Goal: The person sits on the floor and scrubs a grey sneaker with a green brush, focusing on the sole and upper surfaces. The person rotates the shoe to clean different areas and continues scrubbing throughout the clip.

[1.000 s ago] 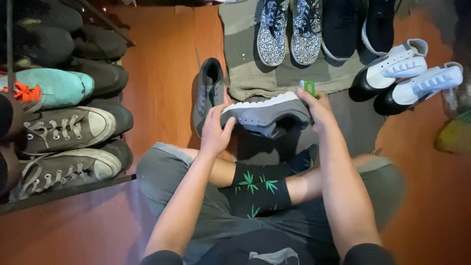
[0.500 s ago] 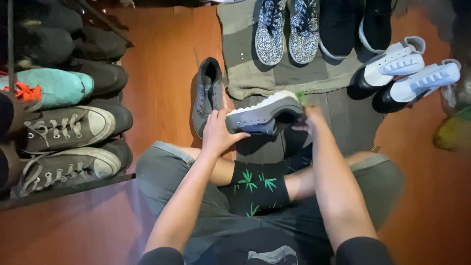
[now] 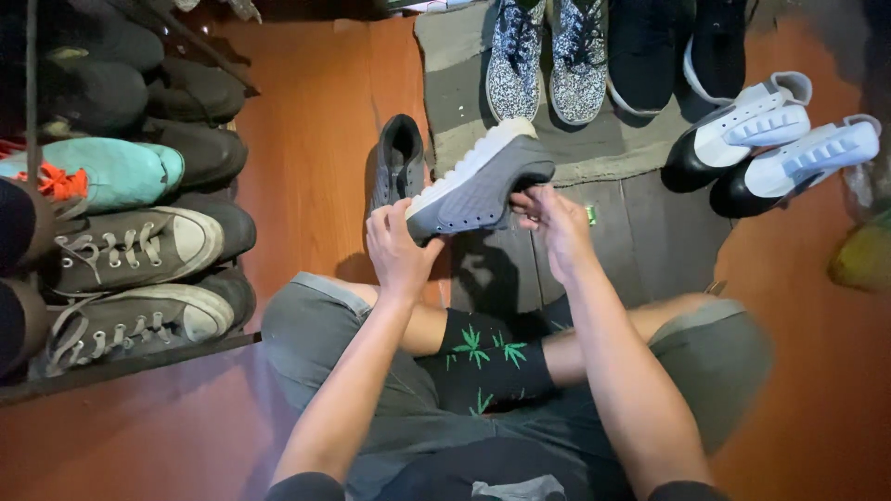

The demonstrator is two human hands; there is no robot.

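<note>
Since half a second ago I see the grey shoe (image 3: 483, 186) tipped steeper, one end risen toward the mat (image 3: 603, 167). Left hand (image 3: 401, 249) is cupped shut around its lower end; right hand (image 3: 553, 215) pinches the opening, fingers curled. Shoe is held above the floor (image 3: 316, 121), sole up, long axis running lower-left to upper-right. Its mate (image 3: 397, 160) lies just behind.

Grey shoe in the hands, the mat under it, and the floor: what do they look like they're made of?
Grey shoe: matte knit or canvas upper by its even, dull look, with a whitish ridged sole that looks like rubber or foam. Mat: dull grey woven cloth or felt, soft folded edge. Floor: reddish-brown, smooth with a faint sheen; polished wood or laminate, can't tell which.
</note>
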